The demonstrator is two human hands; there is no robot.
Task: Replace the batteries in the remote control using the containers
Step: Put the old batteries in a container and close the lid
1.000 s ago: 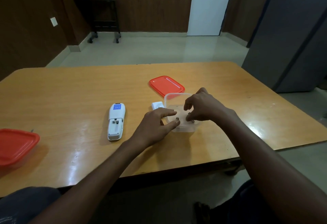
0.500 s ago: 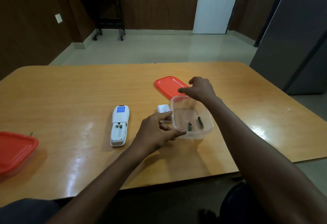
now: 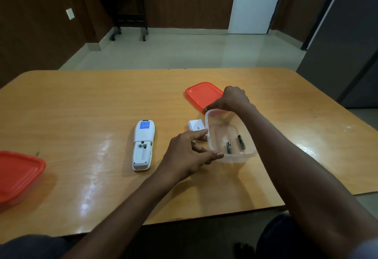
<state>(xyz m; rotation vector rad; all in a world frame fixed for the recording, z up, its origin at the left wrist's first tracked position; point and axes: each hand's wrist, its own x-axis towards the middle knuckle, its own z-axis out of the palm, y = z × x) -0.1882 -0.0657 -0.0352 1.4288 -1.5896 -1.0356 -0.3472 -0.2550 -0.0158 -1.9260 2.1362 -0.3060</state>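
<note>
Remote control (image 3: pixel 143 145) lies face down on the worktop (image 3: pixel 81 115), battery bay open and empty. Two batteries (image 3: pixel 235 145) sit in the clear container (image 3: pixel 231 157). Left hand (image 3: pixel 189 156) steadies its near wall, fingers spread; right hand (image 3: pixel 233 99) pinches the red lid (image 3: pixel 201 95). Fresh cells and cover (image 3: pixel 196 126) remain, I judge.

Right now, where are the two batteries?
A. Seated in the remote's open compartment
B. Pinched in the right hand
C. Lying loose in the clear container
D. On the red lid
C. Both batteries lie on the floor of the clear container; the remote lies with its battery compartment open and empty, and the right hand is at the red lid behind the container.
</note>
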